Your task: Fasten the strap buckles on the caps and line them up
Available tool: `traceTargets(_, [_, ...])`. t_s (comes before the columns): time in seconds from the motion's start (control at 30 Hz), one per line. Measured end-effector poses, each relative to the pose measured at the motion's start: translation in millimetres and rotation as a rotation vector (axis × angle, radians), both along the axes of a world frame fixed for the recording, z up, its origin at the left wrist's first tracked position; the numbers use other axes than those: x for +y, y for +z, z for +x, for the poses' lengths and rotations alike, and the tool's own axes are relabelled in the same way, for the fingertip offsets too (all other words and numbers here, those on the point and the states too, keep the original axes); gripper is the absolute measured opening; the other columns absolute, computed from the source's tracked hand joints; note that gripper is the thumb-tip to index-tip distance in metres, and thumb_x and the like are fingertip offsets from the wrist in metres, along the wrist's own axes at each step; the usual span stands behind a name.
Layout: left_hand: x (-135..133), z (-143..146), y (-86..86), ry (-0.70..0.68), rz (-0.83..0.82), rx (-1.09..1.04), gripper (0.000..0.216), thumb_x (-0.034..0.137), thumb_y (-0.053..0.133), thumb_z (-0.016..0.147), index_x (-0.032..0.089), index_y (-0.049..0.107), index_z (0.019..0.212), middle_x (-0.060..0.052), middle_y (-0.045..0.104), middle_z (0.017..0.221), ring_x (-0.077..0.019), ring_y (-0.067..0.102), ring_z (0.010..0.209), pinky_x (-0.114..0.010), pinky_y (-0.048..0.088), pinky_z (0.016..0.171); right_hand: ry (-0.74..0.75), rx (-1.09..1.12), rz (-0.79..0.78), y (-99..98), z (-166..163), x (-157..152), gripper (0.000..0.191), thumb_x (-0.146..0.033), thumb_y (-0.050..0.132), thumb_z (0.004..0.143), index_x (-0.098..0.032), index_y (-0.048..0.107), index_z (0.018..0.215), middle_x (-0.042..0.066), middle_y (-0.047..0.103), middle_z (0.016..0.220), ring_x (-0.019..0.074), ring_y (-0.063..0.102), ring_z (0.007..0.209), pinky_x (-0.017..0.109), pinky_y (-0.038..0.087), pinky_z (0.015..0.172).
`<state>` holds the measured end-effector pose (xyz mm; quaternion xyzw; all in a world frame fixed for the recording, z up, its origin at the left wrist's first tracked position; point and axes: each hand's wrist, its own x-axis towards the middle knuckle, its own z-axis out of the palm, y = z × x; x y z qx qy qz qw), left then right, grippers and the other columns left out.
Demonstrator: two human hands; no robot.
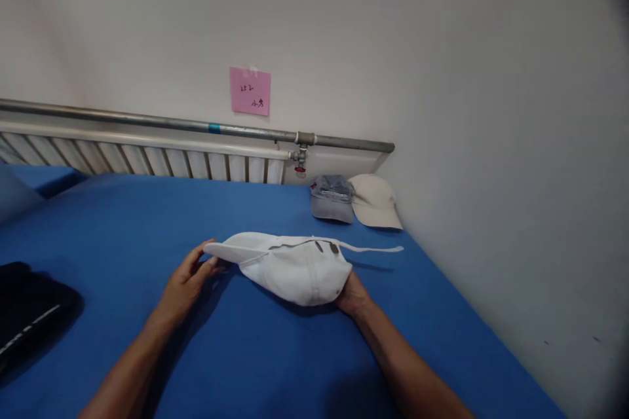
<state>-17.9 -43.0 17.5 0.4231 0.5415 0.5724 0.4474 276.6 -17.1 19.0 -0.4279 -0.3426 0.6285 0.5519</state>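
A white baseball cap (299,272) is held tilted over the blue surface, its brim pointing left. My left hand (189,275) is closed on the brim's edge, thumb and fingers around it. At the back of the crown, my right hand (351,294) grips the cap from the right; most of its fingers are hidden behind the fabric. A loose white strap (376,249) sticks out to the right from the cap.
A grey-blue cap (333,200) and a cream cap (376,201) sit side by side at the back right, by the wall. Something black and folded (37,314) lies at the left. Behind the blue surface (275,366) run a radiator (191,160) and a metal pipe (162,121).
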Motion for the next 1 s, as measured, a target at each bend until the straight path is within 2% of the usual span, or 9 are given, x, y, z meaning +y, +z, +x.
traceTargets(0.17, [2, 4, 0.7, 0.072, -0.113, -0.071, 0.066, 0.028, 0.072, 0.077, 0.018, 0.044, 0.137, -0.020, 0.051, 0.136, -0.0258, 0.068, 0.091, -0.034, 0.060, 0.065, 0.054, 0.077, -0.078, -4.4, -30, -17, 0.030, -0.044, 0.076, 0.064, -0.023, 0.067, 0.083, 0.006, 0.069, 0.069, 0.0264, 0.066, 0.076, 0.035, 0.051, 0.059])
traceTargets(0.27, [1, 5, 5.0, 0.034, -0.090, -0.212, 0.074, 0.030, 0.070, 0.079, 0.023, 0.036, 0.144, -0.019, 0.044, 0.144, -0.0263, 0.068, 0.095, -0.036, 0.060, 0.070, 0.047, 0.117, -0.055, -7.4, -48, -34, 0.034, -0.035, 0.079, 0.060, -0.025, 0.065, 0.089, 0.004, 0.070, 0.078, 0.0252, 0.066, 0.079, 0.033, 0.051, 0.062])
traceTargets(0.37, [0, 5, 7.2, 0.052, 0.019, -0.298, 0.067, 0.033, 0.067, 0.081, 0.027, 0.040, 0.142, -0.014, 0.039, 0.150, -0.0282, 0.061, 0.113, -0.037, 0.056, 0.085, 0.115, 0.146, -0.040, -8.0, -64, -53, 0.038, -0.024, 0.075, 0.058, -0.025, 0.064, 0.095, 0.000, 0.070, 0.083, 0.0207, 0.064, 0.076, 0.030, 0.050, 0.064])
traceTargets(0.47, [-3, 3, 8.3, 0.043, 0.034, -0.095, 0.059, 0.039, 0.065, 0.083, 0.026, 0.046, 0.138, -0.013, 0.048, 0.143, -0.0315, 0.051, 0.126, -0.045, 0.046, 0.101, 0.224, 0.084, -0.071, -5.5, -70, -65, 0.038, -0.016, 0.072, 0.055, -0.023, 0.061, 0.091, -0.003, 0.066, 0.078, 0.0156, 0.060, 0.066, 0.026, 0.048, 0.058])
traceTargets(0.57, [-11, -2, 13.6, 0.053, 0.247, 0.399, 0.043, 0.036, 0.063, 0.084, 0.022, 0.058, 0.124, -0.012, 0.051, 0.140, -0.0328, 0.041, 0.134, -0.049, 0.032, 0.111, 0.230, -0.113, -0.004, -5.0, -65, -67, 0.023, -0.018, 0.069, 0.062, -0.021, 0.055, 0.079, -0.003, 0.061, 0.073, 0.0130, 0.057, 0.063, 0.025, 0.047, 0.058])
traceTargets(0.67, [-23, -3, 25.1, -0.025, 0.547, 0.782, 0.028, 0.029, 0.060, 0.085, 0.022, 0.062, 0.113, -0.008, 0.060, 0.129, -0.0296, 0.046, 0.129, -0.050, 0.029, 0.112, 0.118, -0.400, 0.224, -8.4, -54, -67, 0.022, -0.016, 0.062, 0.069, -0.021, 0.055, 0.088, -0.001, 0.061, 0.079, 0.0140, 0.059, 0.068, 0.027, 0.050, 0.064])
traceTargets(0.77, [-34, 3, 37.6, -0.263, 0.659, 0.915, 0.018, 0.024, 0.058, 0.087, 0.020, 0.061, 0.104, -0.005, 0.068, 0.105, -0.0239, 0.059, 0.110, -0.048, 0.032, 0.108, 0.053, -0.763, 0.701, -8.2, -45, -71, 0.048, -0.010, 0.057, 0.072, -0.022, 0.053, 0.118, 0.010, 0.060, 0.115, 0.0227, 0.060, 0.102, 0.037, 0.051, 0.081])
traceTargets(0.87, [-40, 7, 45.6, -0.530, 0.543, 0.970, 0.013, 0.029, 0.059, 0.087, 0.018, 0.062, 0.091, -0.003, 0.068, 0.085, -0.0213, 0.061, 0.090, -0.041, 0.040, 0.095, 0.140, -1.025, 1.157, -0.3, -43, -79, 0.052, -0.003, 0.053, 0.073, -0.023, 0.055, 0.121, 0.013, 0.049, 0.136, 0.0293, 0.044, 0.127, 0.048, 0.040, 0.100])
traceTargets(1.0, [-41, 0, 48.1, -0.779, 0.242, 0.966, 0.021, 0.040, 0.060, 0.085, 0.019, 0.065, 0.087, -0.002, 0.067, 0.082, -0.0208, 0.058, 0.085, -0.033, 0.042, 0.078, 0.280, -1.077, 1.296, 10.7, -44, -81, 0.029, -0.008, 0.051, 0.079, -0.020, 0.060, 0.103, 0.010, 0.063, 0.120, 0.0268, 0.049, 0.121, 0.044, 0.037, 0.097])
